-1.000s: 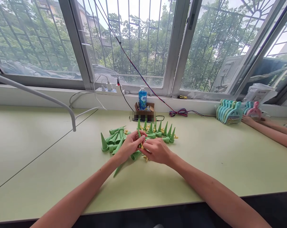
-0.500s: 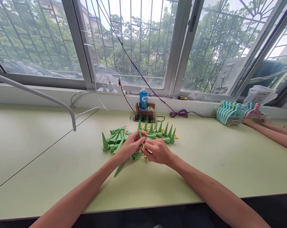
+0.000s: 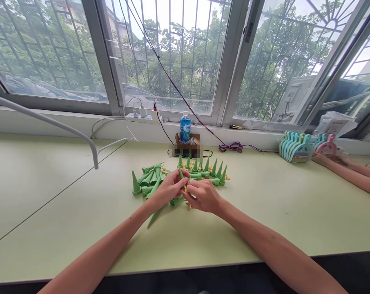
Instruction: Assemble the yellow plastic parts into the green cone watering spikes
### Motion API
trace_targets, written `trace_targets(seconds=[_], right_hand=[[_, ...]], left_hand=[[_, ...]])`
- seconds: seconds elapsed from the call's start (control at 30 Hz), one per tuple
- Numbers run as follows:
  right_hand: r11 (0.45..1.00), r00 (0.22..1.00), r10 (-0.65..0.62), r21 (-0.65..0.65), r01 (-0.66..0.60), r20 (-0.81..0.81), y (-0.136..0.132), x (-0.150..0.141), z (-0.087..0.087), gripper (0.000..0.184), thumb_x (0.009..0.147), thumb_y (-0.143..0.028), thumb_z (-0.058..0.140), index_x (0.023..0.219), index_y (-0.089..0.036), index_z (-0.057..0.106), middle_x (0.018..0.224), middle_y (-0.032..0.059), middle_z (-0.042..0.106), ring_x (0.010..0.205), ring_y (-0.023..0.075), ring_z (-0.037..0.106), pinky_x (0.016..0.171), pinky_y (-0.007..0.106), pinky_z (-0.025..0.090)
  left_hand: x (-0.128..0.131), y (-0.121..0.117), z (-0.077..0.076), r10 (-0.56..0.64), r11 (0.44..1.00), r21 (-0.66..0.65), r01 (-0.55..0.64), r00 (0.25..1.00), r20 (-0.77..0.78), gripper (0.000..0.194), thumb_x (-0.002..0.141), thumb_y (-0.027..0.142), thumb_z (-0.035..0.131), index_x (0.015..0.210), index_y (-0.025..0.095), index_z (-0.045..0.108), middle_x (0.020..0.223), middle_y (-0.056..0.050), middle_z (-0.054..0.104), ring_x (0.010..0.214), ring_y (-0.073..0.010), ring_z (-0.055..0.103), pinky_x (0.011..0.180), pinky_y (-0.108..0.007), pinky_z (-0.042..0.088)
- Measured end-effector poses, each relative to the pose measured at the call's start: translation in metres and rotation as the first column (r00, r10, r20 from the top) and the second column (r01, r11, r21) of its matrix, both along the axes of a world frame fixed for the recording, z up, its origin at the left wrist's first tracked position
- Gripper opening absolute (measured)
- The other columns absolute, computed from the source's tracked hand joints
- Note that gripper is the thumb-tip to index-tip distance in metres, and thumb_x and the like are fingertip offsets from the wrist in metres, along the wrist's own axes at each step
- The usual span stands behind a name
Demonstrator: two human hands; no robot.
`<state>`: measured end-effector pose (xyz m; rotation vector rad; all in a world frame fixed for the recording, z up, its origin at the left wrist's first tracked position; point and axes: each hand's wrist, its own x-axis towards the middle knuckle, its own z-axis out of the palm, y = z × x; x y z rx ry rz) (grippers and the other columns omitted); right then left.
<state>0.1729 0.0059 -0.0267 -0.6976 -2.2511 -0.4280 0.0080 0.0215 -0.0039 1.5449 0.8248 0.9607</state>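
My left hand (image 3: 169, 185) is closed around a green plastic watering spike (image 3: 181, 173), its pointed end rising above the fingers. My right hand (image 3: 205, 194) meets it from the right, thumb and fingers pinched on a small yellow valve (image 3: 185, 188) at the spike's lower part. Fingers hide most of where the two parts meet. Beside my left hand lies a heap of green spikes (image 3: 146, 179). Behind the hands a row of upright spikes (image 3: 214, 166) stands with yellow valves among them. More loose yellow valves (image 3: 188, 205) lie just under my right hand.
At the back a blue bottle (image 3: 185, 127) stands by an open cardboard box (image 3: 195, 143). A bundled cable (image 3: 230, 147) lies right of it. Pastel hangers (image 3: 295, 147) stand farther right, near another person's hands (image 3: 322, 159). A white tube (image 3: 81, 130) juts in from the left.
Both my hands stay in nearly the same place, with only slight finger movement at the spike. The other person's hands shift slightly by the hangers.
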Motion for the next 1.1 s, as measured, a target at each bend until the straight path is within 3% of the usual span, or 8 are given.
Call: trace_targets(seconds=[0.83,1.1], right_hand=[[0.996,0.997,0.018,0.085,-0.011,-0.074,-0.0014,-0.0032,0.0009,0.037,0.096,-0.022,0.043,0.059,-0.018,0.043,0.054,-0.0036,0.047,0.047,0.0078,0.033,0.049,0.025,0.019],[0.999,0.999,-0.013,0.045,0.014,-0.038,0.0016,-0.0012,0.0002,0.038,0.097,-0.024,0.042,0.059,-0.018,0.043,0.054,-0.0034,0.046,0.046,0.0080,0.032,0.049,0.025,0.019]], left_hand=[[-0.0003,-0.0008,0.0016,-0.004,0.998,0.056,0.005,1.000,-0.023,0.021,0.082,0.034,0.062,0.091,0.019,0.051,0.058,0.008,0.043,0.042,-0.0050,0.038,0.036,-0.016,0.029],[0.0001,0.0008,0.0002,-0.002,0.998,0.058,0.003,1.000,-0.010,0.027,0.083,0.040,0.064,0.093,0.019,0.052,0.059,0.008,0.045,0.042,-0.0041,0.038,0.037,-0.015,0.028]])
